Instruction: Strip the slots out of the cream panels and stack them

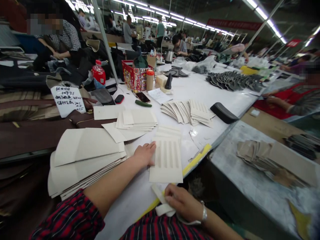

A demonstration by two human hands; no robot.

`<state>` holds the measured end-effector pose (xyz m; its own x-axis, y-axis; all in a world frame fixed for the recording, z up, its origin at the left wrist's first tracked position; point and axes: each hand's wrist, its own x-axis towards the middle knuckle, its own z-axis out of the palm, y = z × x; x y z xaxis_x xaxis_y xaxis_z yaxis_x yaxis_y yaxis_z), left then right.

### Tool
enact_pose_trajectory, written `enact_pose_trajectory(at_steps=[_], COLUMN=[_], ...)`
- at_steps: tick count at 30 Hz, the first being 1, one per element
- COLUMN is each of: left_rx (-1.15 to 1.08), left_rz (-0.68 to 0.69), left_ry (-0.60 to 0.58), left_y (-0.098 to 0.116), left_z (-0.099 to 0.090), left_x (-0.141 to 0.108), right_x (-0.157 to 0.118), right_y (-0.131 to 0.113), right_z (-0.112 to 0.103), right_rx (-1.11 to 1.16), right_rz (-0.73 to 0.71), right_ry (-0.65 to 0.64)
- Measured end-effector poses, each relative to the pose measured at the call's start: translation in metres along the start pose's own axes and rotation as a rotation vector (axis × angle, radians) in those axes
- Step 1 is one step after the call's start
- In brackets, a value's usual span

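Observation:
My left hand [145, 154] lies flat with its fingers stretched, the fingertips at the left edge of a cream panel [168, 160] that carries several raised parallel ribs. Close to the table's front edge, my right hand [183, 202] is closed around a cream strip [165, 209], one part of which curls out below the fingers. Left of my left forearm lies a fanned stack of large cream sheets [86, 146]. A pile of smaller cream sheets [138, 117] sits behind it. Farther back, more ribbed panels [188, 111] are spread in a fan.
Yellow tape [197, 159] runs along the table edge. On the table are a black padded piece [223, 112], a phone [142, 97], a cucumber [143, 103], a red box [135, 78] and a red-capped bottle [98, 75]. Brown bags [32, 138] lie left. A person in red [282, 100] sits right.

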<state>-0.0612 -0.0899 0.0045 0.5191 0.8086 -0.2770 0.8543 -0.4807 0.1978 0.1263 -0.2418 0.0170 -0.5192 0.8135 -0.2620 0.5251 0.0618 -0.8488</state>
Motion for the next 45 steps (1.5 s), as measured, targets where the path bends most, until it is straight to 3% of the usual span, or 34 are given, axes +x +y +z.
enact_pose_trajectory(at_steps=[3, 6, 8, 10, 12, 14, 15, 16, 18, 20, 23, 25, 28, 35, 45], left_rx=[-0.067, -0.142, -0.176, -0.212, -0.254, -0.277, -0.278, -0.272, -0.253, -0.239, -0.218, -0.207, -0.200, -0.198, -0.296], left_rz=[-0.031, -0.069, -0.089, -0.107, -0.127, -0.149, -0.160, -0.170, -0.186, -0.196, -0.194, -0.186, -0.184, -0.238, -0.231], left_ry=[0.013, 0.122, 0.178, 0.171, 0.145, 0.131, 0.128, 0.125, 0.109, 0.084, 0.055, 0.043, 0.013, -0.067, -0.223], left_y=[-0.004, -0.013, -0.018, -0.022, -0.024, -0.025, -0.025, -0.025, -0.024, -0.023, -0.022, -0.022, -0.023, -0.023, -0.031], left_z=[-0.001, -0.003, -0.006, -0.010, -0.014, -0.017, -0.018, -0.018, -0.019, -0.020, -0.023, -0.025, -0.029, -0.034, -0.037], left_x=[0.002, 0.012, 0.021, 0.030, 0.036, 0.041, 0.043, 0.046, 0.050, 0.054, 0.060, 0.062, 0.065, 0.075, 0.086], right_x=[-0.034, -0.058, -0.068, -0.069, -0.062, -0.044, -0.031, -0.014, 0.031, 0.085, 0.156, 0.185, 0.200, 0.204, 0.207], right_y=[0.027, 0.097, 0.154, 0.200, 0.218, 0.199, 0.177, 0.150, 0.088, 0.036, 0.000, -0.001, 0.009, 0.012, 0.018], right_z=[-0.050, -0.098, -0.119, -0.132, -0.141, -0.143, -0.141, -0.137, -0.124, -0.110, -0.096, -0.093, -0.093, -0.094, -0.094], right_rx=[0.022, -0.111, -0.229, -0.336, -0.425, -0.430, -0.382, -0.315, -0.165, -0.130, -0.157, -0.186, -0.192, -0.126, -0.081], right_rz=[0.209, 0.454, 0.605, 0.787, 0.957, 0.941, 0.840, 0.683, 0.434, 0.280, 0.370, 0.488, 0.576, 0.691, 0.699], right_ry=[0.480, 0.793, 0.830, 0.766, 0.652, 0.502, 0.427, 0.346, 0.332, 0.276, 0.148, 0.107, 0.055, 0.015, -0.006])
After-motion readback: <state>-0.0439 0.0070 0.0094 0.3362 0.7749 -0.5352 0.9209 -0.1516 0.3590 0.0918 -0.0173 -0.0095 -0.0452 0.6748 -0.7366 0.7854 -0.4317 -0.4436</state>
